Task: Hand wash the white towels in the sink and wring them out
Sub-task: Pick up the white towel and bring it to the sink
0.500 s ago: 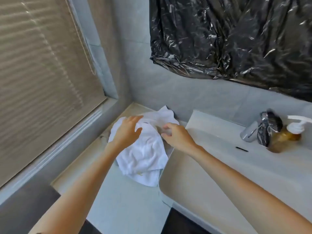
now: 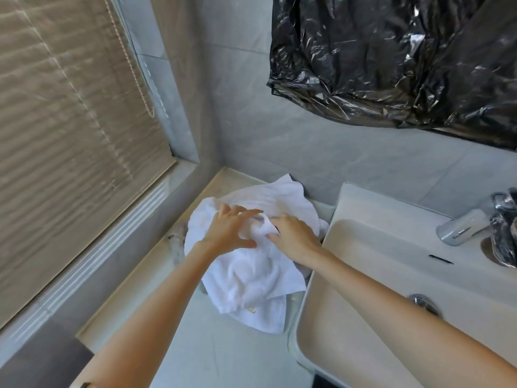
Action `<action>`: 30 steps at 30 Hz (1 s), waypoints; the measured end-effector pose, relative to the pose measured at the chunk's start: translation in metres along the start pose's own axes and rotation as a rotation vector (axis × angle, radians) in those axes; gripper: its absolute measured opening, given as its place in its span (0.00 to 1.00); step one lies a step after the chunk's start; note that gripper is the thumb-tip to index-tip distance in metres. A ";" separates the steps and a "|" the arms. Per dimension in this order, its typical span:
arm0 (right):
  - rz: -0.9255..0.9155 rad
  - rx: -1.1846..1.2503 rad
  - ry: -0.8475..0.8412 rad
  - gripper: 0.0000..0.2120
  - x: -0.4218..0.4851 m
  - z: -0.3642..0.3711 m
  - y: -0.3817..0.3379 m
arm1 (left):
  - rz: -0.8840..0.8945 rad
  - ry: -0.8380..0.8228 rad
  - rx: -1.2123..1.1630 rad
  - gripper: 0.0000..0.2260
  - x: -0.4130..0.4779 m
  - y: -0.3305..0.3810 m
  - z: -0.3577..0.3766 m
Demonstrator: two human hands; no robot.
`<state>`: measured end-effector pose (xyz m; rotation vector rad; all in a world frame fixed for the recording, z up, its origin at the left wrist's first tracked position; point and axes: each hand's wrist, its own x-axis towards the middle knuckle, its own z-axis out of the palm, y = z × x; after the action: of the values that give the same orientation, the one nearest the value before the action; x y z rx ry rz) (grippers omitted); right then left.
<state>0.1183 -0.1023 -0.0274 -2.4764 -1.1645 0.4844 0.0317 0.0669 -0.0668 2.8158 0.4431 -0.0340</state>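
Note:
A heap of white towels (image 2: 251, 278) lies on the pale counter to the left of the sink (image 2: 372, 278). Both my hands are on top of the heap. My left hand (image 2: 229, 231) lies on the towels with fingers spread and bent, its thumb and fingers closing on a raised fold. My right hand (image 2: 293, 236) pinches the same bunched fold of towel from the right side. The sink basin looks dry and holds nothing.
A chrome faucet (image 2: 464, 225) stands at the sink's back right, its top wrapped in black plastic. A drain (image 2: 423, 302) sits in the basin. Black plastic sheeting (image 2: 391, 60) hangs on the wall above. A window blind (image 2: 70, 121) fills the left side.
My hands have come closer together on the heap, and a fold of towel is now bunched up between them. The camera has tilted slightly.

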 end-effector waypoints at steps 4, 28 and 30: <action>-0.146 0.043 0.098 0.15 0.009 -0.042 -0.021 | 0.038 0.165 -0.008 0.15 -0.003 -0.009 -0.020; -0.328 0.553 0.451 0.17 -0.073 -0.268 -0.144 | -0.158 0.920 -0.235 0.14 -0.081 0.106 -0.324; -0.276 0.497 0.404 0.18 -0.077 -0.263 -0.140 | -0.178 0.771 -0.031 0.10 -0.087 0.100 -0.328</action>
<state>0.0978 -0.1255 0.2781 -1.8437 -1.0417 0.1544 -0.0279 0.0438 0.2813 2.6483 0.8363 1.0284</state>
